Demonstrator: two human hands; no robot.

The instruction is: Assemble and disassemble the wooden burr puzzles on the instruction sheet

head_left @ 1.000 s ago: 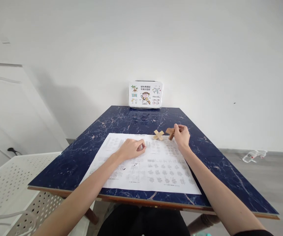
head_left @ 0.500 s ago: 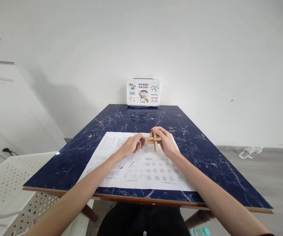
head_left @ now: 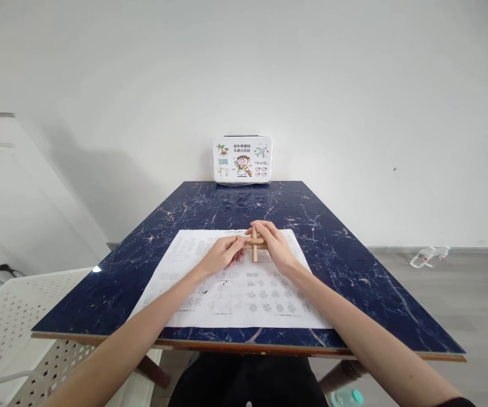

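Observation:
Above the printed paper sheet (head_left: 227,308) I hold a small wooden interlocking puzzle (head_left: 255,252), its light-brown sticks crossed, one of them running toward me. My right hand (head_left: 275,246) wraps around its right side, with fingers closed at the far end of that stick. From the left, my left hand (head_left: 223,254) pinches the left end of the crosswise piece. Fingers partly hide how the sticks fit together. Rows of faint diagrams cover the sheet, and small dark marks show near its middle.
The sheet lies on a dark blue marbled table (head_left: 337,305). At the back stands a white case (head_left: 242,160) with cartoon prints, close to the wall. A white perforated rack (head_left: 10,316) is at the left, clear bottles (head_left: 430,256) on the floor at right.
My left hand has closed onto the left end of the wooden puzzle, covering the block that showed there. The puzzle and right hand sit slightly further left in view, which has shifted a little.

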